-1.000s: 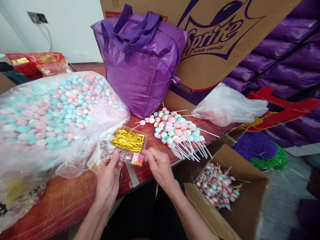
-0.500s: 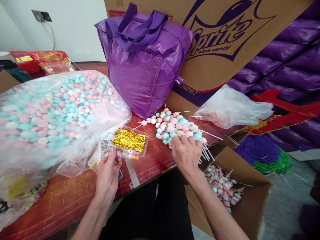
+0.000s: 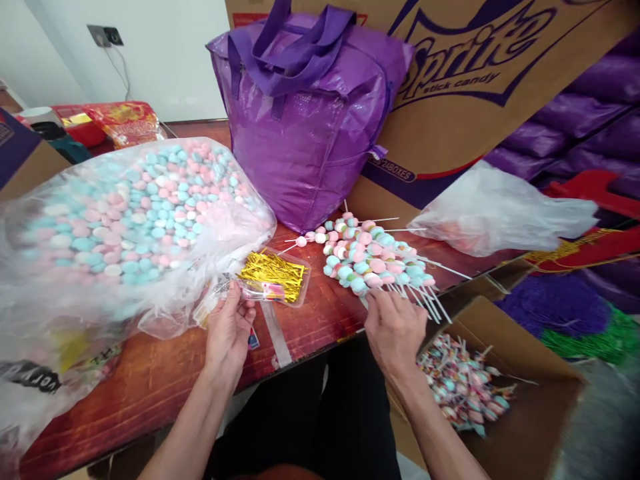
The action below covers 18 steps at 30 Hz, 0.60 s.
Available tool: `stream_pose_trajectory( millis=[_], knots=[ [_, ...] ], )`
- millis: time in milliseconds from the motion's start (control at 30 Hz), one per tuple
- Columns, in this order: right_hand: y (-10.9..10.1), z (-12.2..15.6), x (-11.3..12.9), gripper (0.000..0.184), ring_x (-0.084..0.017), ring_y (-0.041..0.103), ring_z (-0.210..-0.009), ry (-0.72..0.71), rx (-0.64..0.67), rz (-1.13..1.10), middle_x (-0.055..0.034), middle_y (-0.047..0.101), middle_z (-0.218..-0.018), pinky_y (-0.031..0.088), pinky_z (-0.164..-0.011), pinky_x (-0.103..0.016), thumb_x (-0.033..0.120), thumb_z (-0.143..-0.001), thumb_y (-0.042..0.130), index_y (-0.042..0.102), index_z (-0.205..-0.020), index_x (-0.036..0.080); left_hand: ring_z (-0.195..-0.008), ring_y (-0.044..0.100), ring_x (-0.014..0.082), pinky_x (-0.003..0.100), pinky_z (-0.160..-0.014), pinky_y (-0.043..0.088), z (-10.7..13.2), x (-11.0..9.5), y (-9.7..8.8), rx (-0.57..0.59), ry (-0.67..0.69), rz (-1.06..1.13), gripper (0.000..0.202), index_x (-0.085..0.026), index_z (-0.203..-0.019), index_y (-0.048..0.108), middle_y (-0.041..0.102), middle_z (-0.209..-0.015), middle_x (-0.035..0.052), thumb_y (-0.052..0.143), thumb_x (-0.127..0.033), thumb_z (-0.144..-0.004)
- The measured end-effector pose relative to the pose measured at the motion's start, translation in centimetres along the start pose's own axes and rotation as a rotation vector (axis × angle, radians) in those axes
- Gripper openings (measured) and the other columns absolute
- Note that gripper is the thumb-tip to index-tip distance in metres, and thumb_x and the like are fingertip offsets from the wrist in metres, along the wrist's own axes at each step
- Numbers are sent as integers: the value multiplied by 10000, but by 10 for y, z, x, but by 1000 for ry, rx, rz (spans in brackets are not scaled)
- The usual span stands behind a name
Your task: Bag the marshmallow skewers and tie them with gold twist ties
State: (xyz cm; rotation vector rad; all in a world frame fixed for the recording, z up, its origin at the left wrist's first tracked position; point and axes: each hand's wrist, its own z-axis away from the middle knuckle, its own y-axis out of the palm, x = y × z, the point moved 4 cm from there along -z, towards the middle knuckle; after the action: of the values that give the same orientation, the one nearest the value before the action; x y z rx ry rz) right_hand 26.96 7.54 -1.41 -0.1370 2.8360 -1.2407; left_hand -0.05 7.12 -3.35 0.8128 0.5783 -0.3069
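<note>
My left hand (image 3: 230,328) pinches a small clear plastic wrapper (image 3: 260,291) with a pink print. The wrapper overlaps a clear tray (image 3: 301,297) filled with gold twist ties (image 3: 273,272). At the near side of a pile of pink, blue and white marshmallow skewers (image 3: 375,257), my right hand (image 3: 395,327) has its fingers curled together by the white sticks (image 3: 431,305). What those fingers grip is hidden. Left of the tray lies a big clear bag of marshmallows (image 3: 150,213), partly under loose plastic.
A purple zip bag (image 3: 305,127) stands behind the tray, against a large printed carton (image 3: 450,127). A white plastic bag (image 3: 500,213) lies right of the skewers. Below the table edge, an open cardboard box (image 3: 540,400) contains wrapped skewers (image 3: 465,383).
My right hand has drawn back from the top of the skewer pile toward its near edge. My left hand still pinches the wrapper by the tray. The whole view has shifted slightly.
</note>
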Motion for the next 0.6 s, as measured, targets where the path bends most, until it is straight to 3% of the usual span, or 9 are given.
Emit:
stream_pose_trajectory(
  millis=[100,267,500,600],
  knots=[
    [-20,8,11,120,-183,630,-712,73,-76,-338,-41,711,-779,389,-737,-318,197,-967,560,663,-910,174,-482,568,69,146,-449,456,-2,-2,0,-21,-16,-3,252,-139,-757,635,621,-589,-31,844,-276,-724],
    [-44,21,37,80,-161,655,-732,135,-14,-701,-4,705,-814,457,-742,-299,147,-933,610,655,-949,211,-483,577,67,149,-452,448,-3,-2,-1,-61,-72,-12,208,-141,-753,624,625,-594,-28,788,-263,-794],
    [-50,21,47,123,-166,682,-738,-30,-44,-609,-15,733,-808,426,-780,-337,91,-918,623,659,-947,205,-516,609,79,165,-482,459,-2,0,-4,-49,-89,-67,278,-145,-748,635,641,-605,-26,870,-280,-689],
    [-54,19,50,125,-172,675,-726,-105,-45,-479,-29,753,-825,399,-775,-354,97,-915,636,658,-966,210,-542,625,82,167,-502,460,-1,0,-6,-25,-8,-84,364,-141,-761,655,662,-635,-24,923,-311,-584]
  ],
)
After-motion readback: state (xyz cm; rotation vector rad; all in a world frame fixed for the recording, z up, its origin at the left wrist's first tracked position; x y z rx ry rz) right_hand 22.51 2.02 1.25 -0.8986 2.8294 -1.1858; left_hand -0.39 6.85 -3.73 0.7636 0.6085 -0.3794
